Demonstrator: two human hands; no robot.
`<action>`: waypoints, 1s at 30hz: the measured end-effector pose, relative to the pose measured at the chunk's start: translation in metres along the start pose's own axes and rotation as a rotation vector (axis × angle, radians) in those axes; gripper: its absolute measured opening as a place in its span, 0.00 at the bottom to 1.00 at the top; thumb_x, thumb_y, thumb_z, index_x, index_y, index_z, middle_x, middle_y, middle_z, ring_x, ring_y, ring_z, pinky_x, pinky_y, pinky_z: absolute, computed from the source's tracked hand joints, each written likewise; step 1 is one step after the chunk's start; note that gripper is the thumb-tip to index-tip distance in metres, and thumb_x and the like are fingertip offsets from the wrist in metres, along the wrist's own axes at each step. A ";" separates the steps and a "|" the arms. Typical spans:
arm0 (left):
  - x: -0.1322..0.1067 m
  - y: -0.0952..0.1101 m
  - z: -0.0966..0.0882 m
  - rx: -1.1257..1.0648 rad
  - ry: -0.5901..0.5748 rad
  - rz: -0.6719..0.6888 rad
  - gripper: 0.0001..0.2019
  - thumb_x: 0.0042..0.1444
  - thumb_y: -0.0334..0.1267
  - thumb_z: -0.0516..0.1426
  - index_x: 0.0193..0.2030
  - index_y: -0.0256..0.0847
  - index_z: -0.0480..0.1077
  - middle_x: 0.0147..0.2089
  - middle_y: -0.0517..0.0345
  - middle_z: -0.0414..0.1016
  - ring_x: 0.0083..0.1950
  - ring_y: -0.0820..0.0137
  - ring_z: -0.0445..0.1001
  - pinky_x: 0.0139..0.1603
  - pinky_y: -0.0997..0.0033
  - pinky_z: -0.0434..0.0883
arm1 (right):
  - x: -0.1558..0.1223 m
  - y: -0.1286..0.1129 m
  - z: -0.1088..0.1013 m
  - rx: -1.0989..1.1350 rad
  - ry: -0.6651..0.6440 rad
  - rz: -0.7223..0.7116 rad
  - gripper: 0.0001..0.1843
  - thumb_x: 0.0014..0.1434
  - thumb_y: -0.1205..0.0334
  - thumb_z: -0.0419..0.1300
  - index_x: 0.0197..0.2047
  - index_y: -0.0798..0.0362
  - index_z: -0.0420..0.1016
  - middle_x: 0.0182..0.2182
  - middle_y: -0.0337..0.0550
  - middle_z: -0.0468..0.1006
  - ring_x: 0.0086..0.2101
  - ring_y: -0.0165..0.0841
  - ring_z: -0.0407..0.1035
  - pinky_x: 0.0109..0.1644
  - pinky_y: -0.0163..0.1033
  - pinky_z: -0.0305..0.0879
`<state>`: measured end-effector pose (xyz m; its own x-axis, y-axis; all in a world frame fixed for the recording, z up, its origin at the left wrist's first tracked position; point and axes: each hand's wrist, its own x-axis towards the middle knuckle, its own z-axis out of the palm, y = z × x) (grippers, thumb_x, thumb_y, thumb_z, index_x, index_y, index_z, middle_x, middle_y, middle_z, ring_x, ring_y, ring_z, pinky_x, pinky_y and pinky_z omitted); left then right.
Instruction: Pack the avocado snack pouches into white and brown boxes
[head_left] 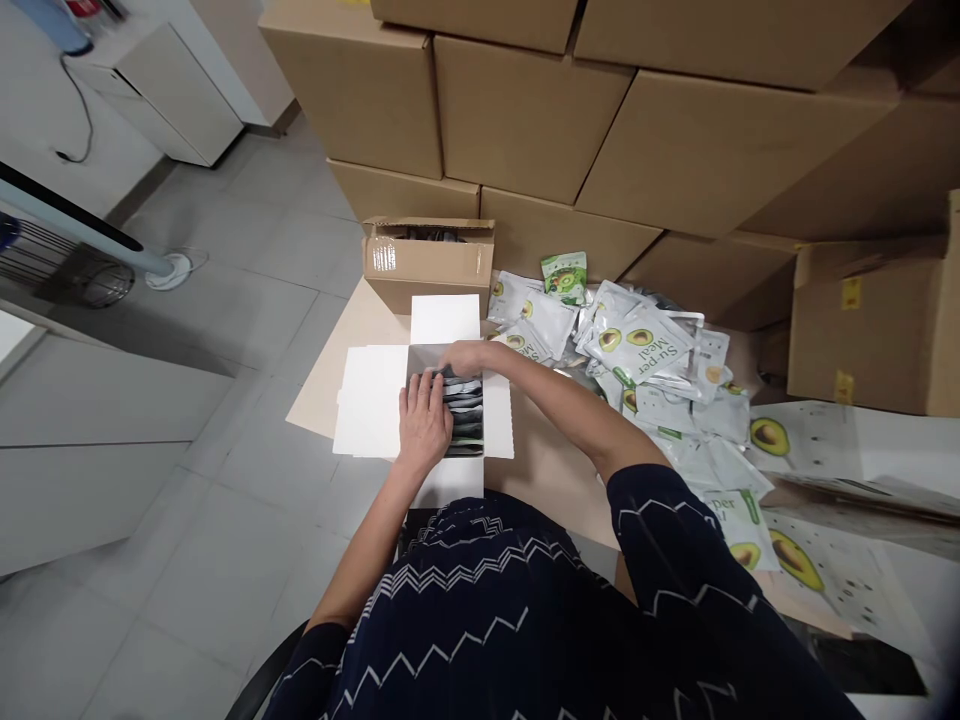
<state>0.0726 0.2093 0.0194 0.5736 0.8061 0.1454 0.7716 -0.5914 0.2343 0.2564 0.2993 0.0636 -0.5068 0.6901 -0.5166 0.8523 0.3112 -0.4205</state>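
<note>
A white carton (371,400) with its flaps spread open sits on the table in front of me. Inside it stands a row of pouches (466,420), seen edge-on as grey and silver strips. My left hand (424,418) lies flat on the left part of the row, fingers stretched forward. My right hand (463,358) reaches in at the far end of the row, its fingers curled down onto the pouches there. A loose heap of white avocado-print pouches (637,345) lies to the right of the carton.
A small open brown box (427,262) stands just behind the white carton. A wall of large cardboard boxes (600,130) rises at the back. Flat avocado-printed sheets (817,500) lie at the right. Grey tiled floor and a fan base (169,270) are to the left.
</note>
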 end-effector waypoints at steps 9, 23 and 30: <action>0.006 0.002 -0.002 0.080 -0.087 -0.016 0.27 0.65 0.36 0.45 0.71 0.34 0.59 0.73 0.47 0.59 0.74 0.48 0.53 0.72 0.40 0.52 | -0.026 0.017 -0.007 0.340 0.154 -0.139 0.16 0.59 0.70 0.58 0.49 0.55 0.81 0.44 0.47 0.83 0.40 0.33 0.75 0.45 0.35 0.67; 0.005 0.001 0.001 0.098 -0.061 -0.006 0.27 0.66 0.36 0.46 0.71 0.36 0.60 0.72 0.48 0.61 0.74 0.49 0.54 0.71 0.41 0.52 | -0.047 0.139 0.097 0.518 0.461 1.128 0.49 0.48 0.49 0.72 0.66 0.58 0.58 0.61 0.64 0.66 0.58 0.51 0.66 0.57 0.49 0.66; 0.004 0.001 0.001 0.112 -0.062 0.001 0.26 0.67 0.37 0.44 0.70 0.36 0.60 0.72 0.51 0.60 0.73 0.47 0.54 0.71 0.42 0.52 | -0.065 0.143 0.077 0.647 0.604 0.858 0.18 0.56 0.56 0.65 0.46 0.58 0.77 0.43 0.49 0.81 0.41 0.37 0.74 0.42 0.35 0.66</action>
<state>0.0759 0.2125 0.0195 0.5876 0.8047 0.0851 0.7950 -0.5937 0.1246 0.4010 0.2486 -0.0203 0.4724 0.7563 -0.4525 0.5716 -0.6537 -0.4959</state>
